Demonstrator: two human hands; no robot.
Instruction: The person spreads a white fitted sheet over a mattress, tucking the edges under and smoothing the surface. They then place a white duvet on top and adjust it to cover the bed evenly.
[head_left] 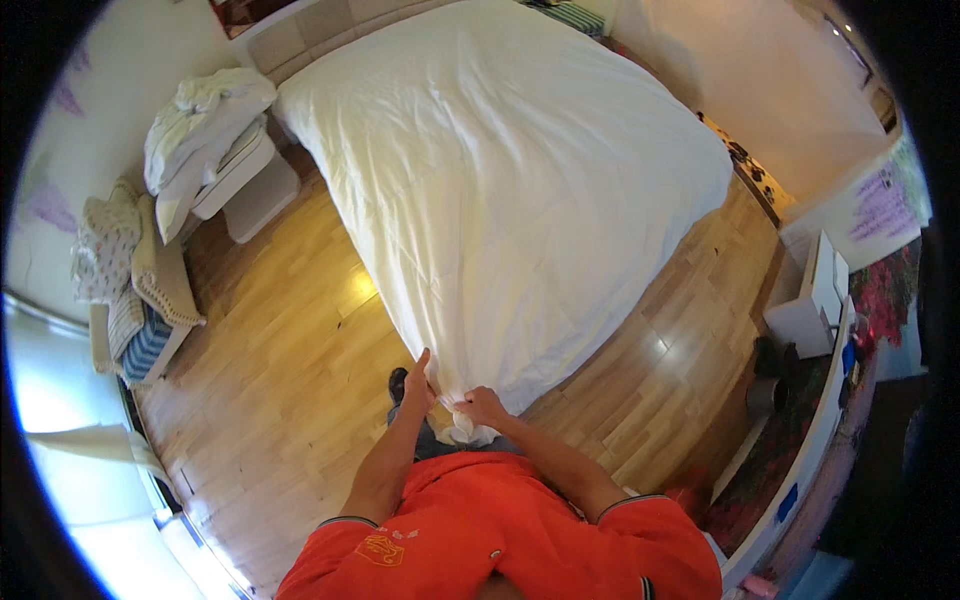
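Observation:
A white bed sheet (520,170) lies over the whole bed, wrinkled, with its near corner drawn toward my body. On the left side of that corner, my left hand (417,388) grips the cloth, one finger or the thumb pointing up along the fold; its other fingers are partly hidden. Just to the right, my right hand (484,407) is closed on the same gathered cloth, knuckles up. A bunched end of the sheet hangs between and below both hands, in front of my legs.
White bedding (205,125) is heaped on a white bedside stand (262,190) at the left. Beyond it stands an armchair (165,290) with cushions and cloth. Wooden floor (280,330) runs along the bed. To the right are a white cabinet (812,300) and a bin (767,397).

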